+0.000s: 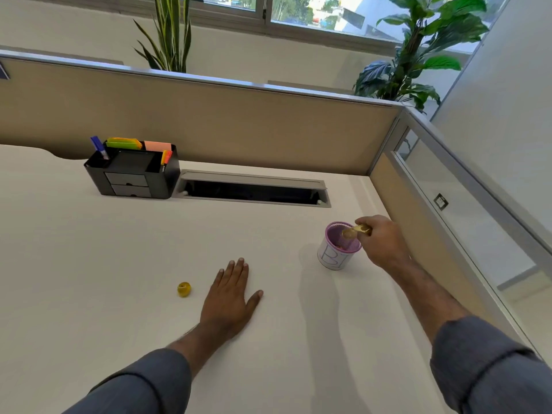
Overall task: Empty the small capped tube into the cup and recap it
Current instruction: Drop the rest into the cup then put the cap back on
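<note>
A small purple mesh cup (337,255) with a white paper label stands on the desk at right. My right hand (380,243) grips a small yellowish tube (355,231), tipped on its side with its open mouth over the cup's rim. The tube's yellow cap (184,289) lies on the desk to the left, apart from both hands. My left hand (231,297) rests flat on the desk, fingers spread, just right of the cap and not touching it. Something pale lies inside the cup; I cannot tell what.
A black desk organiser (134,171) with pens and sticky notes stands at the back left. Beside it is an open cable slot (254,191) in the desk. Beige partition walls (239,124) close the back and right sides. Plants stand behind.
</note>
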`<control>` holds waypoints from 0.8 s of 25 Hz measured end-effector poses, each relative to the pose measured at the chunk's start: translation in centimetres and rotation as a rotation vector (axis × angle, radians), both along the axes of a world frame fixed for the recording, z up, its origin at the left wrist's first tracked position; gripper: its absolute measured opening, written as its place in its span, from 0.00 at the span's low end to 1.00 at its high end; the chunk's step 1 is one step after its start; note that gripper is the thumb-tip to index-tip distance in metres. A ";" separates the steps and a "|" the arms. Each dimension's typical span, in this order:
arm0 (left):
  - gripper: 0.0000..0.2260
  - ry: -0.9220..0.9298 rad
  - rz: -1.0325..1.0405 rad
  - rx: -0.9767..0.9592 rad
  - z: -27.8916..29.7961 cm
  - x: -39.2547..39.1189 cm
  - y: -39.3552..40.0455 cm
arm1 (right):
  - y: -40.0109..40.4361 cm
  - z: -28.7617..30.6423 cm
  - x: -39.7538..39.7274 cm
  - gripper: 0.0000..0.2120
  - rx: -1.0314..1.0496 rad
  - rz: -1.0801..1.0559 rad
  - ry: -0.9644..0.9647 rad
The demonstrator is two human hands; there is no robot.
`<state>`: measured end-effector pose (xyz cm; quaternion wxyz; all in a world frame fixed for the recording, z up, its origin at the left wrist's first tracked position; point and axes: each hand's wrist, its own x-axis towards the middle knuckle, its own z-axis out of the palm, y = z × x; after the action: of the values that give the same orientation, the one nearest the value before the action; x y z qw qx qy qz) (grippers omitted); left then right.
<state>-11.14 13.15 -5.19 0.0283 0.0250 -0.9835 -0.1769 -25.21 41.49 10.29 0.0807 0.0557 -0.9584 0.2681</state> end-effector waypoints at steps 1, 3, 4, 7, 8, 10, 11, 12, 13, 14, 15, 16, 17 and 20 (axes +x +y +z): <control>0.36 -0.009 -0.001 -0.012 0.0 0.0 0.0 | -0.1 -0.2 -0.1 0.13 0.030 0.011 0.011; 0.35 -0.022 0.001 -0.025 0.0 -0.1 0.0 | -0.3 -0.6 -0.3 0.13 0.076 0.018 0.049; 0.35 -0.028 -0.003 -0.030 0.0 -0.1 -0.1 | -0.4 -0.7 -0.3 0.13 0.104 0.030 0.065; 0.36 -0.027 -0.007 -0.027 -0.1 -0.1 -0.1 | -0.4 -0.9 0.0 0.12 0.085 0.036 0.079; 0.36 -0.030 -0.012 -0.026 -0.1 -0.1 -0.1 | -0.3 -1.0 0.3 0.12 0.032 0.012 0.063; 0.38 -0.037 -0.019 -0.016 -0.1 -0.2 -0.1 | -0.2 -1.1 0.7 0.12 -0.257 -0.095 -0.010; 0.39 -0.042 -0.021 -0.008 -0.1 -0.3 -0.2 | -0.3 -0.9 0.9 0.12 -0.510 -0.157 -0.087; 0.40 -0.044 -0.024 -0.001 0.1 -0.4 -0.4 | -0.4 -0.7 1.1 0.10 -0.795 -0.202 -0.187; 0.41 -0.039 -0.020 0.007 0.4 -0.5 -0.8 | -0.7 -0.4 1.5 0.07 -1.054 -0.230 -0.301; 0.41 -0.025 -0.010 0.012 0.7 -0.7 -1.3 | -1.0 -0.3 1.9 0.05 -1.245 -0.247 -0.408; 0.42 -0.006 0.004 0.010 1.1 -0.8 -2.0 | -1.3 -0.1 2.4 0.05 -1.376 -0.255 -0.495; 0.41 0.011 0.019 0.001 1.5 -0.9 -2.8 | -1.7 0.0 2.8 0.06 -1.477 -0.245 -0.559; 0.40 0.026 0.037 -0.008 1.9 -1.1 -3.7 | -2.1 0.1 3.2 0.09 -1.562 -0.219 -0.605; 0.36 0.053 0.125 -0.013 2.8 -0.8 -6.8 | -3.5 0.4 4.2 0.16 -1.694 -0.090 -0.669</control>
<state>-11.94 6.33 -2.36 0.0655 0.0813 -0.9800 -0.1692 -21.00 37.98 10.65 -0.1771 -0.1402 -0.4156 0.8811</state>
